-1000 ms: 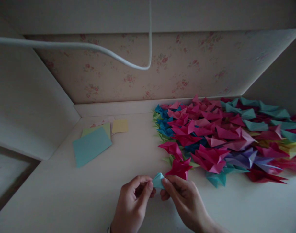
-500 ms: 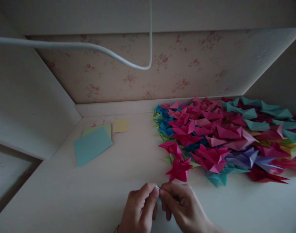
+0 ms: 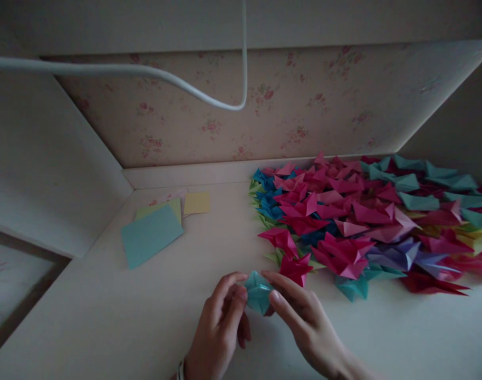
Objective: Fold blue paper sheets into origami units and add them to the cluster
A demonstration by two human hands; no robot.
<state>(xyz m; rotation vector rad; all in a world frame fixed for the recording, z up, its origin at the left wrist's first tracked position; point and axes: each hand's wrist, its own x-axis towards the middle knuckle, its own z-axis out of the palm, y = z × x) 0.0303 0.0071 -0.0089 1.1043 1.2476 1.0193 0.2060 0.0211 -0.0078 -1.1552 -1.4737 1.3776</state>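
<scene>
A small teal folded paper piece (image 3: 258,292) is held low over the white desk (image 3: 106,316), near its front edge. My left hand (image 3: 221,330) pinches its left side with thumb and fingers. My right hand (image 3: 304,324) grips its right side, index finger and thumb stretched along it. Just beyond the fingers lies a magenta folded piece (image 3: 295,268) at the edge of a big heap of folded paper shapes (image 3: 367,221) in pink, teal, blue, purple and green.
Flat sheets lie at the back left: a light blue sheet (image 3: 151,235), a green one (image 3: 158,210) under it, a yellow one (image 3: 197,202). A white cable (image 3: 177,84) hangs across the top. Floral panels wall in the desk at the back and sides.
The teal piece was almost hidden between my pressed fingertips half a second ago; now it shows wider between both hands, which have risen slightly toward the heap.
</scene>
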